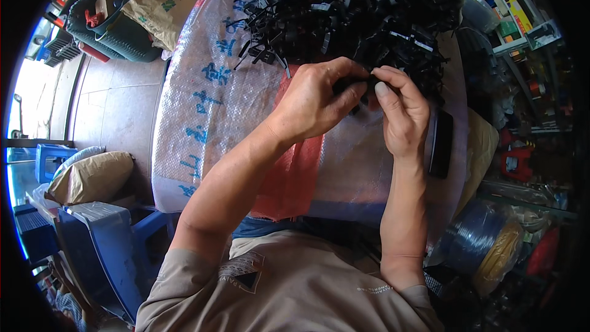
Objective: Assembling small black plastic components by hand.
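Note:
Both my hands meet over the near edge of a big heap of small black plastic parts (pixel 350 18), some with silvery metal strips. My left hand (pixel 316 98) is closed, its thumb and fingers gripping one small black plastic part (pixel 370 80) that is mostly hidden. From the other side, my right hand (pixel 402 107) pinches at the same part with thumb and forefinger. Beneath lies a white woven plastic sheet (pixel 178 129) with blue handwriting and a red band (pixel 289 178) across it. What exactly the held part is cannot be made out.
Right of my right forearm lies a dark flat slab (pixel 441 144), like a phone. To the left stand a blue plastic stool (pixel 150 230), a brown paper sack (pixel 92 175) and a dark green bucket (pixel 126 40). Shelves (pixel 522 37) and a wrapped blue spool (pixel 470 237) crowd the right.

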`<control>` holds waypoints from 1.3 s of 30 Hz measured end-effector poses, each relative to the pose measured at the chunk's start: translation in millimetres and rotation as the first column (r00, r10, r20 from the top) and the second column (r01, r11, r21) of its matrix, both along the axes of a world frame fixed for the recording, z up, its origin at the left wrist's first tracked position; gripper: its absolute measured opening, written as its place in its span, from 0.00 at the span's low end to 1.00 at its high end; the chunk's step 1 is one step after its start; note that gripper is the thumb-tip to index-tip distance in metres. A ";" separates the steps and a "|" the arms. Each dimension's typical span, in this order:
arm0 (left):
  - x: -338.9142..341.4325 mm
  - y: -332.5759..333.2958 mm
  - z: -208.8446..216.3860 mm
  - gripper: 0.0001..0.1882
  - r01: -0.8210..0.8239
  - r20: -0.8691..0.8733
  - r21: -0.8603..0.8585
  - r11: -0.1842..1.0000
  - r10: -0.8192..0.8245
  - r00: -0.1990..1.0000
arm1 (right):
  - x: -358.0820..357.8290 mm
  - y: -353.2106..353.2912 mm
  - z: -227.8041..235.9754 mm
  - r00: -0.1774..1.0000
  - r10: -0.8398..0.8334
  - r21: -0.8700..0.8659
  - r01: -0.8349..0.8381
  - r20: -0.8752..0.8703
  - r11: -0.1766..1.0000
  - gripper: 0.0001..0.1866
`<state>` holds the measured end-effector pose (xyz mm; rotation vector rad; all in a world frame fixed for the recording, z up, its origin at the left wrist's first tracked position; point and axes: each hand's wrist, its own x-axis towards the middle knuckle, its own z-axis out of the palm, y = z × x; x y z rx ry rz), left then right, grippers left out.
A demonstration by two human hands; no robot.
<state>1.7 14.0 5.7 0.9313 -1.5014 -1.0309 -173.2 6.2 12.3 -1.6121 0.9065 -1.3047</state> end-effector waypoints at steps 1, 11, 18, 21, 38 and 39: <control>-1.9 -0.3 -2.3 0.12 0.005 0.007 -0.053 0.999 -0.005 1.000 | -0.4 0.8 -0.9 1.000 0.000 0.001 0.000 -0.002 1.000 0.10; -10.1 3.8 -7.1 0.05 -0.102 0.156 -0.115 0.988 0.120 0.981 | 0.9 -2.7 -9.3 0.996 0.050 0.090 -0.057 0.071 0.994 0.07; -4.1 -1.1 0.1 0.06 0.184 -0.306 0.363 0.913 -0.070 0.949 | -2.0 2.5 2.5 0.982 0.084 0.291 -0.130 0.168 0.948 0.09; 1.9 -6.1 -6.5 0.08 0.431 -0.560 0.480 0.764 -0.111 0.821 | -15.0 4.2 2.2 0.991 0.132 0.264 -0.121 -0.026 0.957 0.08; -15.1 7.9 -8.6 0.13 0.367 0.532 -0.033 0.930 -0.294 0.794 | -40.0 48.0 -6.1 0.942 0.187 0.366 -0.076 -0.279 0.927 0.03; -13.2 6.3 -9.8 0.13 0.373 0.445 -0.013 0.928 -0.328 0.833 | -39.0 45.3 -5.6 0.932 0.209 0.373 -0.089 -0.295 0.924 0.04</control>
